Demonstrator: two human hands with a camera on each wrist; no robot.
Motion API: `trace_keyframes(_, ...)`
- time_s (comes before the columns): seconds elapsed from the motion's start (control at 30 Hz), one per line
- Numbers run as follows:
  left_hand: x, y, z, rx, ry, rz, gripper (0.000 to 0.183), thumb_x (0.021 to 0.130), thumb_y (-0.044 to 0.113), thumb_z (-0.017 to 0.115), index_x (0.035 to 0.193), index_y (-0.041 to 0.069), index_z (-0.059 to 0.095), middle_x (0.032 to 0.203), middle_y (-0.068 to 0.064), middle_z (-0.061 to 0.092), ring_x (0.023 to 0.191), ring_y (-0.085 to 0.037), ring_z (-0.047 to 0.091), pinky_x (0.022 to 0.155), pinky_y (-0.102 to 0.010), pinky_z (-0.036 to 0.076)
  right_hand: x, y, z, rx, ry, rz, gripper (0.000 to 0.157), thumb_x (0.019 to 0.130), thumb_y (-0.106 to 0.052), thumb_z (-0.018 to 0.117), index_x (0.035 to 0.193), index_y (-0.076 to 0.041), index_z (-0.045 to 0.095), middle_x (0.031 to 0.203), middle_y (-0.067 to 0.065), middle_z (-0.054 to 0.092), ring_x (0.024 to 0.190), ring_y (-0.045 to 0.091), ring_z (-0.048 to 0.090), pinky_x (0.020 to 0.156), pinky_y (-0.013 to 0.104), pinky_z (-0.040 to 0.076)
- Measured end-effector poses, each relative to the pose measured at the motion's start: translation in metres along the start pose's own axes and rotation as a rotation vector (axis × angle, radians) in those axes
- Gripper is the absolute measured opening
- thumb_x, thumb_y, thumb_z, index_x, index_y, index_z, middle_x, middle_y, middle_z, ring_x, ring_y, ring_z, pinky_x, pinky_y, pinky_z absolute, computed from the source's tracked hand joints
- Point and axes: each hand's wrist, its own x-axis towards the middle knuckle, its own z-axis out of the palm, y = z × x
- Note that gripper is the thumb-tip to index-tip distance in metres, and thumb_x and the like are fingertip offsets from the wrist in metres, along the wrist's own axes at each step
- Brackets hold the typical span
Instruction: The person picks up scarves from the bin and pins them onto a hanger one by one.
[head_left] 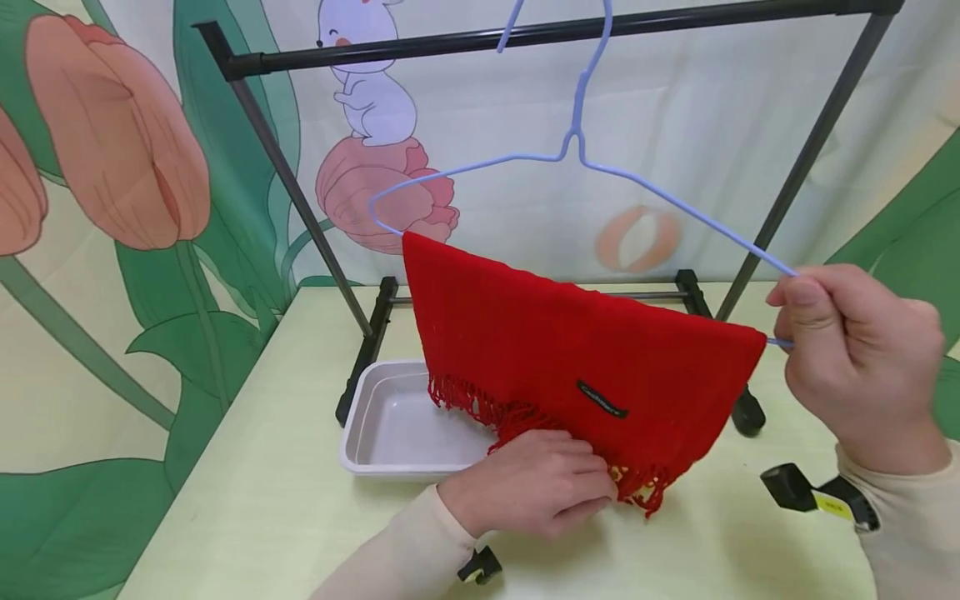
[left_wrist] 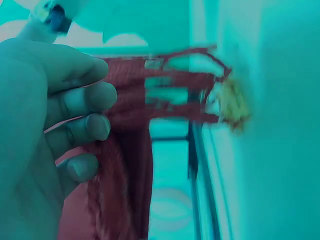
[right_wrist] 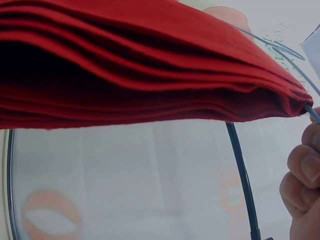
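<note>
A red fringed scarf (head_left: 555, 325), folded in layers, hangs over the lower bar of a light-blue hanger (head_left: 675, 204) and slopes down to the right. My right hand (head_left: 862, 358) grips the hanger's right corner beside the scarf's edge; its curled fingers (right_wrist: 307, 165) show in the right wrist view. The hanger's hook reaches up past the rack's top bar, its top out of frame. My left hand (head_left: 536, 483) is at the scarf's lower fringe, its fingers (left_wrist: 100, 95) loosely bent in front of the cloth in the left wrist view. A dark label (head_left: 602, 400) is on the scarf.
A black rack (head_left: 450, 50) stands on the pale table (head_left: 247, 500) behind the scarf. A white tray (head_left: 390, 450) sits at its left foot, partly behind the scarf. Something yellow (left_wrist: 234, 105) shows at the fringe. A patterned curtain (head_left: 675, 100) hangs behind.
</note>
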Motion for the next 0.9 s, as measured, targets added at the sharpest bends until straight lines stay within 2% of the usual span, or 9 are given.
trace_keyframes(0.1, -0.009, -0.013, -0.011, 0.012, 0.096, -0.088, 0.011, 0.103, 0.025, 0.070, 0.110, 0.024, 0.078, 0.099, 0.013, 0.076, 0.087, -0.005, 0.065, 0.081, -0.017, 0.050, 0.000, 0.001, -0.003, 0.028, 0.006, 0.007, 0.048, 0.107, -0.022, 0.069, 0.084, 0.019, 0.067, 0.073, -0.028, 0.059, 0.065, -0.017, 0.051, 0.066, 0.002, 0.040)
trace_keyframes(0.2, -0.020, -0.031, -0.035, 0.005, 0.290, -0.186, 0.008, 0.098, 0.018, 0.075, 0.106, 0.017, 0.078, 0.092, 0.008, 0.075, 0.081, -0.008, 0.065, 0.077, -0.020, 0.051, 0.001, 0.001, -0.007, 0.044, 0.006, 0.018, 0.046, 0.107, -0.020, 0.070, 0.084, 0.020, 0.066, 0.070, -0.025, 0.058, 0.064, -0.015, 0.050, 0.065, 0.004, 0.039)
trace_keyframes(0.33, -0.038, -0.058, -0.073, -0.010, 0.538, -0.317, 0.005, 0.097, 0.010, 0.073, 0.101, 0.009, 0.076, 0.086, -0.001, 0.073, 0.077, -0.014, 0.064, 0.073, -0.027, 0.055, 0.001, 0.000, -0.015, -0.031, -0.037, 0.046, 0.042, 0.108, -0.019, 0.067, 0.087, 0.018, 0.068, 0.073, -0.029, 0.056, 0.065, -0.015, 0.047, 0.064, 0.005, 0.037)
trace_keyframes(0.5, -0.054, -0.086, -0.108, 0.094, 0.813, -0.498, 0.015, 0.102, 0.009, 0.062, 0.090, 0.003, 0.068, 0.077, -0.011, 0.064, 0.071, -0.022, 0.058, 0.065, -0.035, 0.051, 0.000, 0.005, -0.022, -0.065, -0.096, 0.060, 0.036, 0.109, -0.014, 0.064, 0.092, 0.017, 0.069, 0.079, -0.033, 0.057, 0.066, -0.014, 0.047, 0.070, 0.003, 0.042)
trace_keyframes(0.6, -0.059, -0.098, -0.125, 0.181, 0.927, -0.634, 0.025, 0.107, 0.021, 0.057, 0.095, -0.001, 0.061, 0.085, -0.018, 0.060, 0.076, -0.028, 0.056, 0.066, -0.038, 0.047, 0.000, 0.009, -0.025, -0.054, -0.127, 0.056, 0.034, 0.109, -0.011, 0.063, 0.094, 0.018, 0.069, 0.080, -0.030, 0.058, 0.067, -0.011, 0.047, 0.073, 0.004, 0.045)
trace_keyframes(0.67, -0.062, -0.105, -0.136, 0.232, 0.924, -0.698, 0.039, 0.112, 0.034, 0.049, 0.107, -0.003, 0.059, 0.097, -0.021, 0.061, 0.083, -0.031, 0.056, 0.068, -0.041, 0.047, 0.000, 0.010, -0.026, -0.039, -0.138, 0.061, 0.033, 0.109, -0.010, 0.062, 0.094, 0.019, 0.068, 0.079, -0.029, 0.057, 0.067, -0.009, 0.047, 0.070, 0.005, 0.044)
trace_keyframes(0.73, -0.064, -0.111, -0.148, 0.277, 0.850, -0.704, 0.052, 0.116, 0.045, 0.039, 0.117, -0.002, 0.058, 0.104, -0.023, 0.062, 0.087, -0.033, 0.058, 0.071, -0.044, 0.053, 0.001, 0.010, -0.026, -0.021, -0.144, 0.073, 0.034, 0.110, -0.010, 0.061, 0.094, 0.019, 0.067, 0.078, -0.028, 0.056, 0.067, -0.007, 0.046, 0.067, 0.007, 0.042)
trace_keyframes(0.8, -0.066, -0.117, -0.158, 0.304, 0.749, -0.640, 0.058, 0.117, 0.051, 0.033, 0.121, -0.001, 0.060, 0.104, -0.021, 0.064, 0.086, -0.033, 0.060, 0.071, -0.046, 0.056, 0.002, 0.009, -0.025, 0.003, -0.141, 0.085, 0.035, 0.110, -0.010, 0.061, 0.093, 0.020, 0.065, 0.079, -0.029, 0.057, 0.066, -0.006, 0.045, 0.063, 0.009, 0.039)
trace_keyframes(0.9, -0.069, -0.124, -0.169, 0.285, 0.649, -0.486, 0.054, 0.116, 0.047, 0.037, 0.112, 0.001, 0.064, 0.088, -0.017, 0.065, 0.073, -0.029, 0.058, 0.065, -0.042, 0.057, 0.005, 0.008, -0.022, 0.063, -0.126, 0.092, 0.036, 0.110, -0.008, 0.060, 0.090, 0.021, 0.061, 0.077, -0.027, 0.058, 0.064, -0.004, 0.044, 0.059, 0.012, 0.034)
